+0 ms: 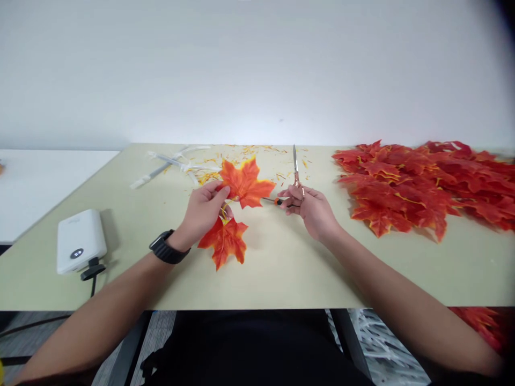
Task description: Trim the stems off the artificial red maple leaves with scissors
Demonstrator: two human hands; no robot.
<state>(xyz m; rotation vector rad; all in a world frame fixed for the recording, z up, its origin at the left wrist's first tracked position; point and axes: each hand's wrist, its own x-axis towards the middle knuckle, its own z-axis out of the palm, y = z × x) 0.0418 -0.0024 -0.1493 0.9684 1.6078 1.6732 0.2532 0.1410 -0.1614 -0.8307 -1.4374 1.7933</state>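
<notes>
My left hand, with a dark watch on its wrist, is closed on an artificial maple leaf, red-orange with yellow edges. A second maple leaf hangs just below the same hand, by a yellow stem near the fingers. In my right hand is a pair of rose-gold scissors, blades pointing away from me. The same fingers also hold a slim tool with an orange and black handle, its thin metal shaft pointing left at the upper leaf. Part of its handle is hidden by the fingers.
A large heap of red maple leaves covers the table's right side. Yellow stem scraps and clear plastic strips lie at the back. A white power bank with a cable sits left. Beneath the table are more leaves and plastic.
</notes>
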